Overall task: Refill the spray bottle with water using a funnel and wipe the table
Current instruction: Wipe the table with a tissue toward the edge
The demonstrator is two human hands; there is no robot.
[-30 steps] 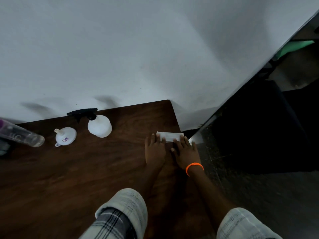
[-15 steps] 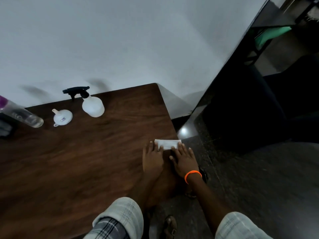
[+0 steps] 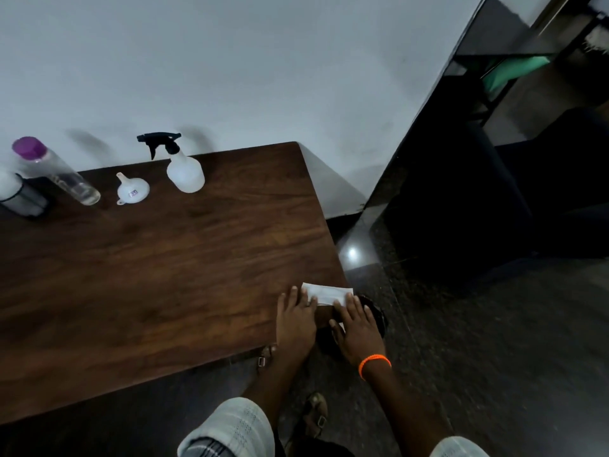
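Wiping step: your left hand (image 3: 295,319) and right hand (image 3: 357,328) lie flat, fingers spread, pressing the white cloth (image 3: 326,293) at the counter (image 3: 164,275)'s near right corner; next, sweep inward

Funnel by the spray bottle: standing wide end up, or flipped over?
Flipped. The funnel rests wide mouth down on the table, spout pointing up, apart from the spray bottle.

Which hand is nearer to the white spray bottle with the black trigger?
Left. The left hand lies nearer the white spray bottle with the black trigger; the right hand rests farther right, at the table's edge.
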